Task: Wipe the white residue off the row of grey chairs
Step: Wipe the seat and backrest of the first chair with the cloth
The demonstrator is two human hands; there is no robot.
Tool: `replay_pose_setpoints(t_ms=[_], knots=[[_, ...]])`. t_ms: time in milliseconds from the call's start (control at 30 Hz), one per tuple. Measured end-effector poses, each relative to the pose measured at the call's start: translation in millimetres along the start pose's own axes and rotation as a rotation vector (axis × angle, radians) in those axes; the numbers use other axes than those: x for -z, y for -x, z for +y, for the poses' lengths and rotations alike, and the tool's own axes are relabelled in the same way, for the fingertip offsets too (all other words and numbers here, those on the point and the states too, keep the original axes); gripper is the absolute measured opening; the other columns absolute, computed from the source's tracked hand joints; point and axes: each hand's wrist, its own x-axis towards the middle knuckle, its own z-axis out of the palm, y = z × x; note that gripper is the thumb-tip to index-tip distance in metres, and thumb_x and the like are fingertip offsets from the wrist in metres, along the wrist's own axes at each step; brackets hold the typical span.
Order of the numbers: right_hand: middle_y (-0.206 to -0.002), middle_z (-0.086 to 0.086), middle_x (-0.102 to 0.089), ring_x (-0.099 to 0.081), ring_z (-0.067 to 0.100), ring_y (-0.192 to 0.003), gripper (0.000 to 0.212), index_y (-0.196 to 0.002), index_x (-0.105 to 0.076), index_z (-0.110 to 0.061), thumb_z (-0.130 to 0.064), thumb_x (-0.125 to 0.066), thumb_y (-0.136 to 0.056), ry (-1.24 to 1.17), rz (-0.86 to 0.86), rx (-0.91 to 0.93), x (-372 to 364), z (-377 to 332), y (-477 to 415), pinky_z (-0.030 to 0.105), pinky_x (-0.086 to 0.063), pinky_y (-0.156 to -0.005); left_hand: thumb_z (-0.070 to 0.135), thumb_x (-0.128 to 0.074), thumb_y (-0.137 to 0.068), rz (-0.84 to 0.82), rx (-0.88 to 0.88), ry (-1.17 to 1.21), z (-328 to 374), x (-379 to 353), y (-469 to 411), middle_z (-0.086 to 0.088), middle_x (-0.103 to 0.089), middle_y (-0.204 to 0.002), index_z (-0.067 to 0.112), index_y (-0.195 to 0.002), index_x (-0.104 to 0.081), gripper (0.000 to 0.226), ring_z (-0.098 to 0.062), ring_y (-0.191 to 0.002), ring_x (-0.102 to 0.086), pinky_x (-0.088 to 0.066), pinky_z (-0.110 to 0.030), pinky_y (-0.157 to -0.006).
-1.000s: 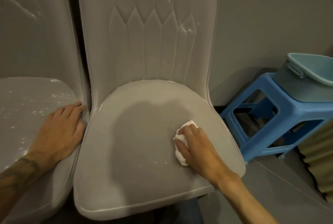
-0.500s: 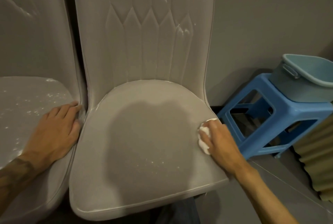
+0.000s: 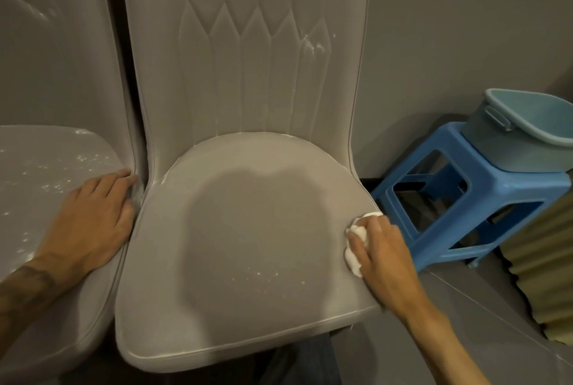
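Two chairs stand side by side against a plain grey wall (image 3: 459,31), with a grey tiled floor (image 3: 483,325) under them. The grey chair (image 3: 248,245) straight ahead has a tall back stitched in pointed panels and a rounded seat. A scatter of white residue (image 3: 263,274) lies toward the seat's front, with more smears high on the back. The second chair (image 3: 46,260), to its left, carries thicker white specks (image 3: 62,174) across its seat. To the right a blue plastic stool (image 3: 459,195) sits against the wall with a pale blue tub (image 3: 527,149) on top. What the tub holds I cannot tell from here. A ribbed beige sheet (image 3: 545,260) leans just beside the stool. The left hand (image 3: 90,220) lies flat on the right edge of the second chair's seat, its grip wide, fingers straight and pointing at the gap between the chairs. The right hand (image 3: 381,254) is at the right rim of the grey chair's seat, its grip curled round a crumpled white cloth (image 3: 356,248) pressed onto the upholstery.
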Motion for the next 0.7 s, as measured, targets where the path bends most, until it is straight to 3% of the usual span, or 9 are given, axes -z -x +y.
replay_pose_setpoints(t_ms=[167,333,533,700], knots=[[-0.109,-0.026,-0.042,-0.044,0.004,-0.101,0.014,-0.11,-0.044,-0.042,-0.054,-0.039,-0.104,-0.052,-0.139,0.221,-13.1,-28.9,41.3,0.017,-0.04,-0.081,0.039,-0.026,-0.098,0.006,-0.009,-0.013,-4.7,-5.0,-0.8,-0.022,-0.055,-0.145,0.003,-0.14,-0.054,0.062,-0.044,-0.121,-0.055,-0.045,-0.06,-0.104],[-0.109,-0.013,-0.049,-0.046,0.011,-0.096,0.015,-0.11,-0.05,-0.03,-0.043,-0.045,-0.103,-0.002,-0.005,0.054,-1.1,-10.8,9.4,0.032,-0.042,-0.086,0.038,-0.025,-0.099,-0.009,-0.014,-0.025,-8.8,-7.8,-3.3,-0.023,-0.054,-0.144,0.002,-0.14,-0.053,0.062,-0.046,-0.12,-0.055,-0.046,-0.061,-0.101],[-0.107,-0.027,-0.04,-0.042,0.004,-0.095,0.013,-0.111,-0.044,-0.041,-0.051,-0.042,-0.104,-0.034,-0.121,0.217,-16.8,-34.3,41.2,0.024,-0.041,-0.08,0.037,-0.028,-0.096,0.021,-0.014,-0.017,-3.5,-5.8,-1.7,-0.022,-0.055,-0.144,0.002,-0.14,-0.055,0.062,-0.045,-0.119,-0.055,-0.046,-0.061,-0.101],[-0.107,-0.013,-0.046,-0.043,0.011,-0.094,0.015,-0.111,-0.049,-0.029,-0.041,-0.044,-0.104,0.011,-0.017,0.072,-13.6,-28.5,3.7,0.034,-0.042,-0.085,0.036,-0.028,-0.096,0.045,-0.016,-0.008,1.3,-2.1,0.2,-0.022,-0.055,-0.144,0.002,-0.14,-0.055,0.062,-0.044,-0.122,-0.054,-0.044,-0.06,-0.104]])
